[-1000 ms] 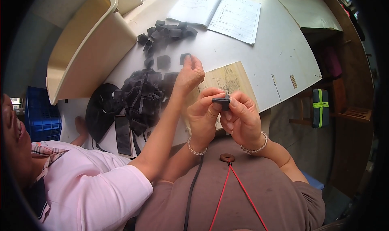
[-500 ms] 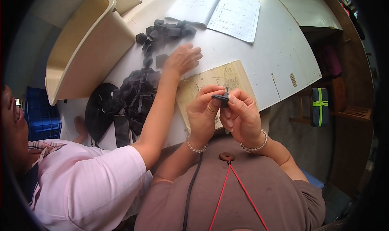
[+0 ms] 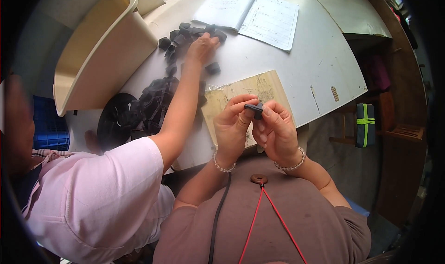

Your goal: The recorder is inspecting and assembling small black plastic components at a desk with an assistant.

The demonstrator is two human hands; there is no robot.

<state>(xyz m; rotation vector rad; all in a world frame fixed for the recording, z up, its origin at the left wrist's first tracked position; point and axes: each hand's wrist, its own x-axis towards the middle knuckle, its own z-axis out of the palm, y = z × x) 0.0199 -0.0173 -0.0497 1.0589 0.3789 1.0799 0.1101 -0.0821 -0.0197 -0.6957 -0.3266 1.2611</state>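
A small dark grey, folded strip-like piece (image 3: 253, 109) is pinched between my two hands; its exact kind is not clear. My left hand (image 3: 232, 127) grips its left end between thumb and fingers. At its other side, my right hand (image 3: 279, 130) holds it with thumb and curled fingers. Both hands are raised over the near edge of a wooden board (image 3: 241, 85). Part of the piece is hidden by my fingertips.
To my left, a co-worker's hand (image 3: 202, 48) reaches into several black folded pieces (image 3: 183, 32). A larger black heap (image 3: 155, 101) lies nearer, beside the co-worker's arm. A cream bin (image 3: 109, 55) stands at left. An open notebook (image 3: 269, 20) lies on the white table (image 3: 315, 64).
The co-worker's hand has moved farther away, into the far black pieces, and a loose piece shows beside that arm. My hands stay in place; the held piece is turned slightly.
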